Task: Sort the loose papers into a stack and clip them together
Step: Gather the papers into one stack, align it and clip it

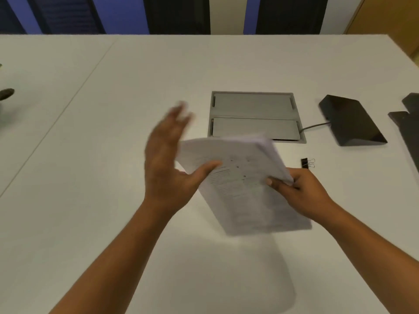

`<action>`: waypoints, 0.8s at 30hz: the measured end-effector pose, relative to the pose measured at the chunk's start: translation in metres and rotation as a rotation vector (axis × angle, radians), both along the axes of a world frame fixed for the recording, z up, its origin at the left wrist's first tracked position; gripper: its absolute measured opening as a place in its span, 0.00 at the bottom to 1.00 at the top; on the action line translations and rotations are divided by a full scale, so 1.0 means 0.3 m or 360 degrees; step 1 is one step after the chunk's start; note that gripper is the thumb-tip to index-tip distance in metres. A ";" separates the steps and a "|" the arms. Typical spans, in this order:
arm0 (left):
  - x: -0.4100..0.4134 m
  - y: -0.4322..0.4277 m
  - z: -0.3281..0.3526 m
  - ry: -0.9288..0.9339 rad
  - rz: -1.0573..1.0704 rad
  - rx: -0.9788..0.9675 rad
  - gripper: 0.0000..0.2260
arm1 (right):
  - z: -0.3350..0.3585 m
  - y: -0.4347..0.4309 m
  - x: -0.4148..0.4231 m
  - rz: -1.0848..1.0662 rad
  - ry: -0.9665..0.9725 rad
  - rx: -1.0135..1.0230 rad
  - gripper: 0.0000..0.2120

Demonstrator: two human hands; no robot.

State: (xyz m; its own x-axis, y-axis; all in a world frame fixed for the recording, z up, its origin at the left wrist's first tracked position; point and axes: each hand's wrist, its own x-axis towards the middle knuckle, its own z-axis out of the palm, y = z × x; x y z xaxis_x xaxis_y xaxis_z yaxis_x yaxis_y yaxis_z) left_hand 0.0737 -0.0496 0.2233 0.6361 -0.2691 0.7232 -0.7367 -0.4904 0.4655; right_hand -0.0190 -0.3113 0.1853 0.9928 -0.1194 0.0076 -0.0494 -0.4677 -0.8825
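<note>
Papers are stacked, pinched by the right grip, steadied by the flat left grip. Clip, center right, isn't attached yet.

Left hand: fingertips smeared by motion blur, outlines run together.
Paper stack: blurred; print unreadable, sheet count cannot be told.
Right hand: only the thumb shows on the stack's front; the fingers are hidden behind the sheets.
Binder clip: too small for detail.
Cable hatch: near left corner hidden behind the stack's top.
Dark object at the table's right edge: cut off by the frame, kind unclear.
Dark shape at the table's left edge: cut off, blurred.
</note>
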 end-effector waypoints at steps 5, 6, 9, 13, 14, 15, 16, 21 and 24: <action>0.051 0.003 -0.103 0.1356 -0.0023 -0.0976 0.44 | -0.067 0.051 -0.034 -0.0269 0.0143 0.0749 0.11; 0.059 -0.001 -0.126 0.1681 -0.0229 -0.1047 0.45 | -0.075 0.068 -0.037 -0.0328 0.0130 0.0805 0.13; 0.070 -0.020 -0.186 0.1882 -0.0591 -0.0760 0.22 | -0.097 0.101 -0.032 -0.0486 0.0049 0.0809 0.12; 0.063 -0.040 -0.225 0.1674 -0.0575 -0.0847 0.08 | -0.130 0.102 -0.021 -0.0511 -0.0068 0.0756 0.08; 0.059 -0.045 -0.231 0.1599 -0.0570 -0.0838 0.11 | -0.139 0.103 -0.016 -0.0482 -0.0090 0.0749 0.08; 0.057 -0.049 -0.235 0.1526 -0.0559 -0.0801 0.15 | -0.148 0.104 -0.009 -0.0443 -0.0108 0.0743 0.09; 0.051 -0.055 -0.242 0.1467 -0.0548 -0.0745 0.17 | -0.155 0.103 -0.002 -0.0406 -0.0121 0.0722 0.11; 0.029 -0.097 -0.299 0.1438 -0.0500 -0.0634 0.20 | -0.202 0.086 0.026 -0.0330 -0.0108 0.0589 0.20; 0.028 -0.110 -0.303 0.1421 -0.0435 -0.0696 0.20 | -0.203 0.061 0.035 -0.0328 -0.0164 0.0625 0.18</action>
State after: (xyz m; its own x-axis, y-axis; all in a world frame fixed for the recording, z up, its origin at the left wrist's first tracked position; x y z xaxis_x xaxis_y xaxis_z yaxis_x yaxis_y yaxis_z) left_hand 0.0821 -0.0825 0.1324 0.9462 -0.3117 0.0867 -0.0958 -0.0142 0.9953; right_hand -0.0087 -0.2929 0.1244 0.9445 -0.3280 0.0200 -0.0088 -0.0862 -0.9962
